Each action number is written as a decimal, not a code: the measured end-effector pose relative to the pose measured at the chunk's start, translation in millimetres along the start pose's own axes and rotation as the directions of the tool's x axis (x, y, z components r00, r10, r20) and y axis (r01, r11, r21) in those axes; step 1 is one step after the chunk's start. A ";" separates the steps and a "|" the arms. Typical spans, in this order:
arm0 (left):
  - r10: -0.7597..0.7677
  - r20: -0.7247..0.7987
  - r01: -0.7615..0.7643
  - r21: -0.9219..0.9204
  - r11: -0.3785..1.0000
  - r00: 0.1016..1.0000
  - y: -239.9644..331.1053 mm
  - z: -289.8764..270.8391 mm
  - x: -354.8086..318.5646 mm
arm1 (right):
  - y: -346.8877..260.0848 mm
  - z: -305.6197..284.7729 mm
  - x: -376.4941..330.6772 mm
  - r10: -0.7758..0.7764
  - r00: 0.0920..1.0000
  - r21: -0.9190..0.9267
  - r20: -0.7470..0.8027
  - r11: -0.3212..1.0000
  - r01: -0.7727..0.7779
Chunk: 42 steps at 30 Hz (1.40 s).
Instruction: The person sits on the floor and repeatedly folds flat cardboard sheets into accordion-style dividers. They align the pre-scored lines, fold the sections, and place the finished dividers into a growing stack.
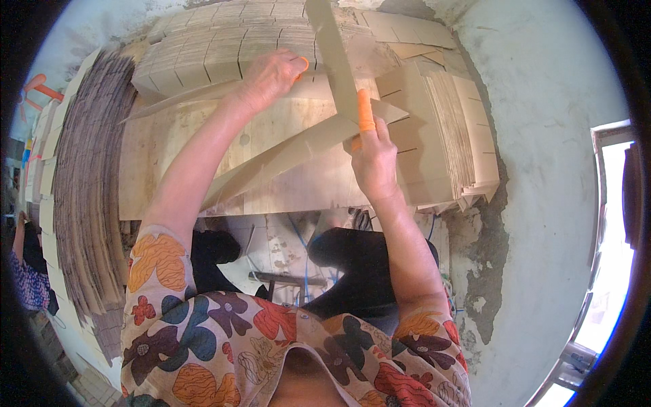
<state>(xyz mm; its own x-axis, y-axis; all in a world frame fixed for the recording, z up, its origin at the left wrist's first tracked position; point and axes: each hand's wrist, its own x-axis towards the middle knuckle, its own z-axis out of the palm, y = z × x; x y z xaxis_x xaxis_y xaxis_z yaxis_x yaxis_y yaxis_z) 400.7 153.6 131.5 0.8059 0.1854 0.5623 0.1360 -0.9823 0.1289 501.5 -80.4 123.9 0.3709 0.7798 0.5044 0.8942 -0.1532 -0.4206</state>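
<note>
My right hand [375,157] grips a cardboard strip [288,154] that slants down to the left across the board. A second cardboard strip [332,57] stands up from the same spot and meets the first beside my fingers. The forefinger, in an orange finger sleeve, points away from me; more orange shows near the thumb. My left hand [271,76] is closed at the front of a slotted cardboard stack [203,60], orange on its fingertips. A thin cardboard piece [180,100] passes behind that wrist. What its fingers pinch is hidden.
Under the strips lies a pale wooden board [305,183]. Tall cardboard piles [91,176] line the left side, and slotted cardboard sheets [447,136] stand at the right by a patchy wall [542,122]. An orange-handled object [42,88] and another person's patterned sleeve [30,281] show far left.
</note>
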 end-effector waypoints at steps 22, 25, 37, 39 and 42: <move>-0.269 0.219 0.211 0.257 0.943 0.938 -50.3 48.8 20.1 | 6.8 2.5 -18.8 0.035 0.998 -0.077 0.046 0.997 -0.031; -0.247 0.234 0.197 0.216 0.956 0.941 -58.4 53.3 17.8 | 1.7 -2.7 -16.5 0.038 0.998 -0.059 0.049 0.998 -0.035; -0.188 0.114 0.174 0.120 0.977 0.976 -52.3 19.4 19.1 | -2.3 -8.2 -22.7 -0.034 0.997 -0.015 0.062 0.999 0.036; -0.160 0.075 0.152 0.097 0.984 0.984 -46.6 15.6 21.2 | -2.2 -11.6 -23.5 -0.095 0.995 -0.023 0.012 0.995 0.095; -0.128 -0.006 0.128 0.104 0.986 0.992 -45.4 10.6 20.1 | -6.2 -15.3 -23.0 -0.114 0.993 -0.011 -0.006 0.993 0.114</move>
<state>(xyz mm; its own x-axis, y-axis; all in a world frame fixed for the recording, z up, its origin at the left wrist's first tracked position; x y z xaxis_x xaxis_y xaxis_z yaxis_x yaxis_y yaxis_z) 416.8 201.7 128.3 0.7784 0.3097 0.5460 0.2971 -0.9480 0.1141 491.2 -106.7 126.5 0.2678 0.7883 0.5539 0.9335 -0.0700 -0.3517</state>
